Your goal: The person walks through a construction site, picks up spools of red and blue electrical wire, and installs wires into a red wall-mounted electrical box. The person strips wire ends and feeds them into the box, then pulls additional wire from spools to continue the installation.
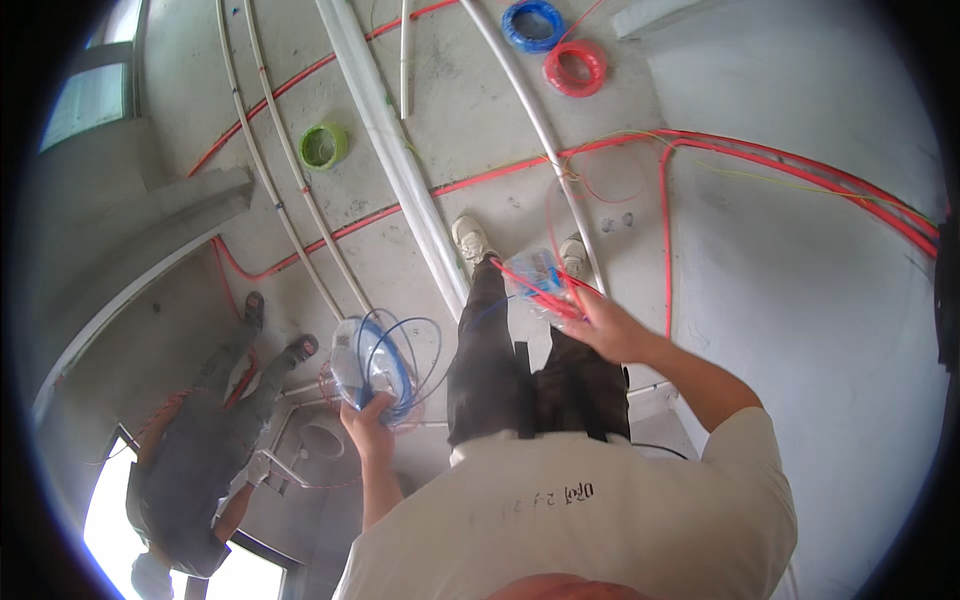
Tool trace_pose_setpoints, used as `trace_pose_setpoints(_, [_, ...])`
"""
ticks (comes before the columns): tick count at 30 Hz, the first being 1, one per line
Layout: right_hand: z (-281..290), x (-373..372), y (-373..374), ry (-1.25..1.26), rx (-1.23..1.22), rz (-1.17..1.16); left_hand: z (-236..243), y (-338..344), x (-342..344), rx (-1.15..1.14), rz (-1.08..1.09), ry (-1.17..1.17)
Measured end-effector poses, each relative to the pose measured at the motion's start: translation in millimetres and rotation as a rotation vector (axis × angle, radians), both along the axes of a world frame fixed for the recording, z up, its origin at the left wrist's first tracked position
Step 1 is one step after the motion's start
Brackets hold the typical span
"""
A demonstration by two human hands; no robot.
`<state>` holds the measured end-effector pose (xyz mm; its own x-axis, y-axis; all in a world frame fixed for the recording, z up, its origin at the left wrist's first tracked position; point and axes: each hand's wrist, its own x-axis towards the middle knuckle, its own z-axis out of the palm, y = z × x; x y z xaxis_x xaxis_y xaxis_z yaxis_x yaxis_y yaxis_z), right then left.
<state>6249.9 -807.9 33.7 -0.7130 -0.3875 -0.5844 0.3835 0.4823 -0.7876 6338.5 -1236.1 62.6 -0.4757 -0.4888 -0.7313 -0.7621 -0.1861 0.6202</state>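
My left hand [370, 422] grips the lower edge of a blue wire coil [398, 385], which is partly wrapped in clear plastic with a white label. Loose loops of blue wire stand out from the coil's right side, and a thin blue strand runs toward my right hand. In front of my right thigh, my right hand [610, 326] is closed on a bundle of red wire [545, 296]. Crumpled clear plastic [535, 270] with some blue in it lies against that bundle. My right fingertips are partly hidden, so the exact grip is unclear.
On the concrete floor ahead lie a green coil [323, 146], a blue coil [533, 26] and a red coil [575, 69]. Red conduits [480, 178] and white pipes [530, 108] cross the floor. At the left a person in dark clothes [190, 470] stands near a window.
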Motion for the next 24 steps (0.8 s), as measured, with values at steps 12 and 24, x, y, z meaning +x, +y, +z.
trace_pose_setpoints(12, [171.3,25.0,-119.0,0.400,-0.190,-0.127,183.2,116.5,-97.5,0.609,-0.002,0.271])
trace_pose_setpoints(24, [218.6,7.3,-122.2,0.840,-0.568,0.202,269.4,123.9,-87.2,-0.256,-0.203,0.448])
